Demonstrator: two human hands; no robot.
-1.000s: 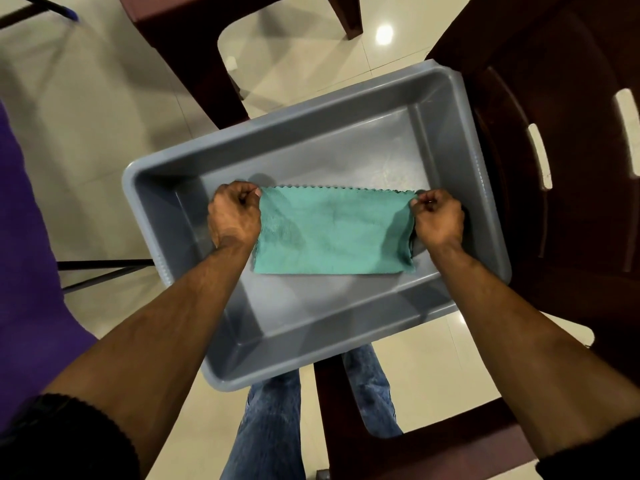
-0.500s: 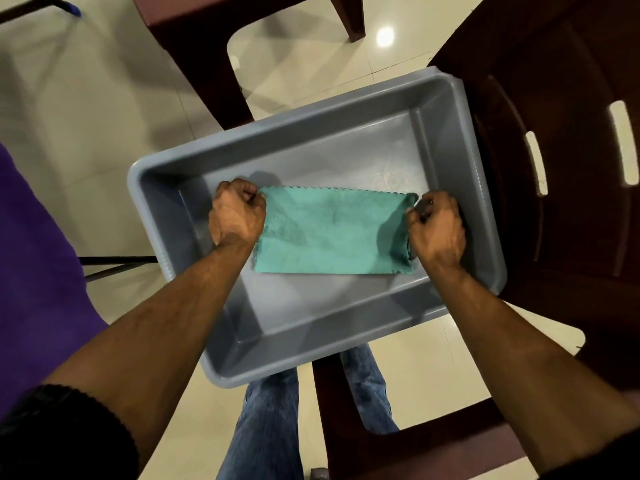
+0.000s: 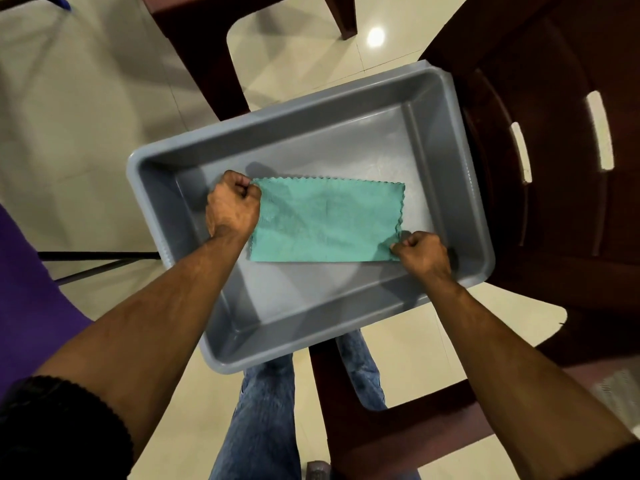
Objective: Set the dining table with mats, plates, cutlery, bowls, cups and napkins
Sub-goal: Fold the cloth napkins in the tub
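Observation:
A teal cloth napkin [image 3: 327, 221] with a zigzag edge lies spread over the inside of a grey plastic tub [image 3: 277, 323]. My left hand [image 3: 232, 204] grips the napkin's far left corner with curled fingers. My right hand [image 3: 420, 252] pinches its near right corner, close to the tub's right wall. The far right corner of the napkin is free. Nothing else shows inside the tub.
The tub rests on a dark brown chair [image 3: 554, 188] to the right. Another brown chair [image 3: 194, 53] stands beyond the tub. A purple cloth surface [image 3: 27, 292] fills the left edge. Below are pale floor tiles [image 3: 69, 116] and my jeans [image 3: 263, 417].
My right hand has moved from the napkin's far right corner down to its near right corner. The left hand kept its grip.

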